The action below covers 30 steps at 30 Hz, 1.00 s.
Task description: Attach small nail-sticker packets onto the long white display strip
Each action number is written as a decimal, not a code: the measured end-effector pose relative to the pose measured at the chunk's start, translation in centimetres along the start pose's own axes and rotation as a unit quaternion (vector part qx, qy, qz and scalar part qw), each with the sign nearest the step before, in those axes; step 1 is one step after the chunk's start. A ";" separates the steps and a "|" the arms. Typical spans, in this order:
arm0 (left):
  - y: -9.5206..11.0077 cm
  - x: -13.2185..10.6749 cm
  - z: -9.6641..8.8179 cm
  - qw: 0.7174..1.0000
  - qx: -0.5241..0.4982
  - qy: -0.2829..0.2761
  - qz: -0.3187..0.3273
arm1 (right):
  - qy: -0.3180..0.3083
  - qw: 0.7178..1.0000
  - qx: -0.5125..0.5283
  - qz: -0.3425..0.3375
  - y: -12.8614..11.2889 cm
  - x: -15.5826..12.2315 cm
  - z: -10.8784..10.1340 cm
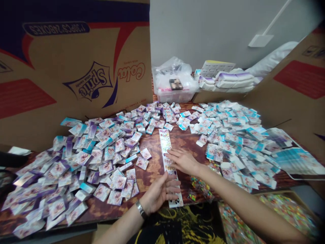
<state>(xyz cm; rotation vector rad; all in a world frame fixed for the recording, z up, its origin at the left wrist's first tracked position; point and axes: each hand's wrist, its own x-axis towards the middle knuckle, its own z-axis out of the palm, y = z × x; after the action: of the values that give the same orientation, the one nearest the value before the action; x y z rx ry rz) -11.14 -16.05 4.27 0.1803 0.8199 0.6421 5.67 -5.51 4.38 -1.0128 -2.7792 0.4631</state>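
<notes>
A long white strip printed with rows of small coloured round pictures lies on the dark reddish table, running toward me. My right hand reaches across it from the right, fingers stretched out and seemingly resting on its middle. Closer to me, my left hand, with a metal band at the wrist, is turned palm inward. Its spread fingers hang over the strip's lower part and hold nothing. Small colourful wrapped pieces lie beside the strip, partly hidden by my right forearm.
Many small printed boxes are heaped on the left, and another pile of boxes on the right. Flat cartons lie stacked at far right. Large cardboard cartons flank the table. A bin of colourful pieces sits below right.
</notes>
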 end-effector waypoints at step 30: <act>2.5 -1.6 0.6 0.963 0.182 -0.014 0.197 | 0.136 0.972 0.180 0.070 -6.5 -3.0 -6.4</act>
<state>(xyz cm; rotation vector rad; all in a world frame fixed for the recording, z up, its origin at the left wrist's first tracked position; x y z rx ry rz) -12.65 -15.00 6.69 0.6985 0.8777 0.8543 5.57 -10.68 12.46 -1.0902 -2.2852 0.7532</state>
